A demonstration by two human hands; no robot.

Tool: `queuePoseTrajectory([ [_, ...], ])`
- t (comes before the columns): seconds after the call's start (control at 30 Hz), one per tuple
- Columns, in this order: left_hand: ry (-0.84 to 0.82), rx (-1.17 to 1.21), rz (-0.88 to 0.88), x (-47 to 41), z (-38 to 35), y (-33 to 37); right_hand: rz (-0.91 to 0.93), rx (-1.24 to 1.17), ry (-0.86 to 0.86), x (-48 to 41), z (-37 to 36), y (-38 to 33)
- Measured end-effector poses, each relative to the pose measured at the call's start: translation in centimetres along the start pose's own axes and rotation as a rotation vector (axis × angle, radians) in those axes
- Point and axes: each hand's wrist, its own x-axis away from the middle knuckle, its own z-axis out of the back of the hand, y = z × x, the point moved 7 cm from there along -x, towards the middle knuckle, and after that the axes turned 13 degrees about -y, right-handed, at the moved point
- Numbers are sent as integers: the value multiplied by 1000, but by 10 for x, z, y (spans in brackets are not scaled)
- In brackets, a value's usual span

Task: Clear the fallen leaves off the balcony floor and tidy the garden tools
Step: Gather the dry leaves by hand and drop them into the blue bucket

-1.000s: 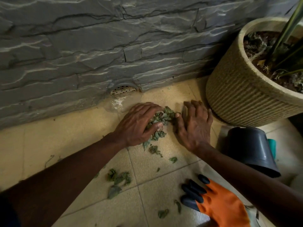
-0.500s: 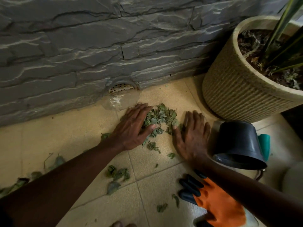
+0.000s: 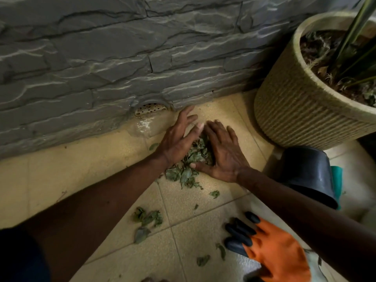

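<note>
A heap of green fallen leaves (image 3: 188, 169) lies on the beige tiled floor (image 3: 85, 180) close to the stone wall. My left hand (image 3: 177, 139) and my right hand (image 3: 221, 151) press flat against the heap from either side, fingertips nearly touching above it, fingers spread. Most of the heap is hidden under the palms. Loose leaves (image 3: 147, 218) lie nearer to me, with a few more (image 3: 203, 260) at the bottom. An orange garden glove with black fingertips (image 3: 270, 249) rests on the floor under my right forearm.
A tipped black plastic pot (image 3: 309, 176) lies right of my right wrist, a teal object (image 3: 336, 180) behind it. A large ribbed beige planter (image 3: 305, 110) with a plant stands at the right. A floor drain (image 3: 149, 108) sits at the foot of the grey stone wall (image 3: 122, 58).
Both hands have closed in on the leaf heap, drawing it together; a gap separated them before and the leaves lay more spread out. The view has shifted slightly.
</note>
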Motion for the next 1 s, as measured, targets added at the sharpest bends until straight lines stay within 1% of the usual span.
queuePoseTrajectory([
  [0.07, 87, 194, 5, -1, 3, -2, 68, 13, -29, -3, -4, -13],
  [0.13, 208, 345, 19, 5, 12, -11, 120, 51, -54, -2, -12, -30],
  [0.17, 252, 382, 26, 8, 16, -15, 135, 88, -62, -1, -17, -37],
  [0.23, 278, 359, 36, 15, 22, -21, 161, 159, -53, 3, -26, -48],
  [0.33, 245, 193, 33, 25, 23, -20, 182, 232, 27, 8, -23, -51],
  [0.4, 217, -17, 2, 33, 19, -14, 179, 243, 78, 12, -16, -48],
  [0.47, 224, -359, -38, 44, 16, -8, 145, 181, 116, 16, -9, -42],
  [0.53, 246, -665, -27, 58, 13, -12, 66, 85, 152, 21, -6, -34],
  [0.57, 241, -738, -5, 64, 9, -17, 25, 35, 159, 22, -7, -29],
  [0.6, 226, -754, 5, 69, 3, -23, -7, -14, 156, 23, -9, -28],
  [0.7, 198, -606, -67, 71, -22, -27, -23, -194, 159, 22, -16, -32],
  [0.77, 248, -412, -91, 63, -33, -20, -22, -407, 192, 18, -17, -40],
  [0.83, 321, -200, -88, 52, -39, -9, -45, -633, 310, 13, -16, -42],
  [0.9, 380, -18, -99, 44, -43, -4, -128, -847, 494, 16, -17, -39],
  [0.97, 439, 98, -123, 39, -43, -5, -227, -1113, 654, 19, -25, -39],
  [1.0, 471, 137, -123, 37, -41, -9, -260, -1236, 696, 20, -32, -41],
])
